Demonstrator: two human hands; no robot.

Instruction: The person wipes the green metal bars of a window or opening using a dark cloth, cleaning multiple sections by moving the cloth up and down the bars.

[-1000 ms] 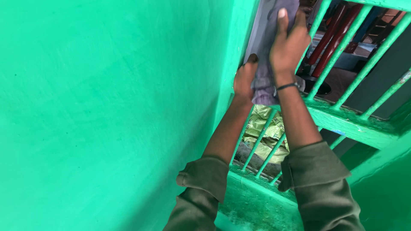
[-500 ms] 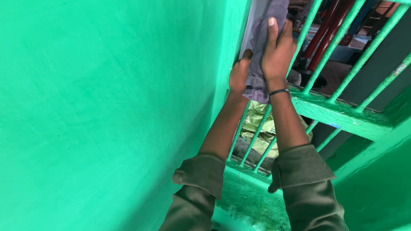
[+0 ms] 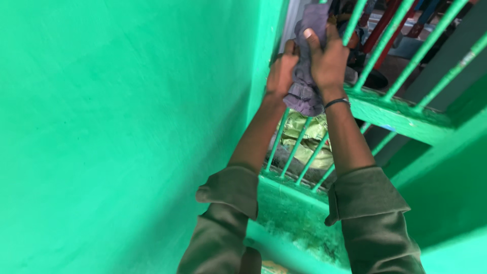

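Observation:
Both my hands are raised to a green barred window grille [image 3: 390, 38]. A greyish-purple cloth [image 3: 304, 96] is bunched against the bars near the window's left edge. My left hand [image 3: 281, 71] grips the cloth from the left side. My right hand [image 3: 327, 58] presses and holds it from the right, with a dark band on the wrist. The upper part of the cloth runs up behind my fingers along the bars.
A large green wall [image 3: 127, 127] fills the left. A green crossbar [image 3: 401, 114] splits the grille. A yellowish sack [image 3: 307, 139] lies beyond the lower bars, and red poles [image 3: 390, 25] and a dark round object [image 3: 375, 76] beyond the upper ones. A dirty sill [image 3: 294, 213] lies below.
My left hand has moved up and closed in on the cloth beside my right hand. The cloth is bunched tighter. The view has shifted a little.

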